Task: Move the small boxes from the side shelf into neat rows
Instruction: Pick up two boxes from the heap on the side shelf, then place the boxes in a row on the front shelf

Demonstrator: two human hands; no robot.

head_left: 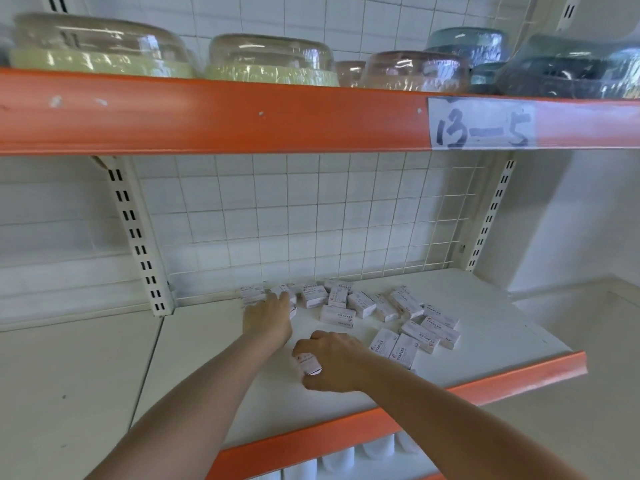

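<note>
Several small white staple boxes (360,304) lie scattered on the white shelf (485,306), some along the back grid, others nearer the front right (429,336). My left hand (268,315) reaches to the back left, its fingers touching the boxes there (252,294). Nearer the front, my right hand (329,362) grips one small staple box (309,362), fingers curled round it just above the shelf surface.
An orange shelf lip (381,424) runs along the front edge. The upper orange shelf (214,116) carries wrapped bowls (270,60) and a label reading 13-5 (481,124). A wire grid (311,216) backs the shelf. Bare white shelf surface (69,375) lies to the left.
</note>
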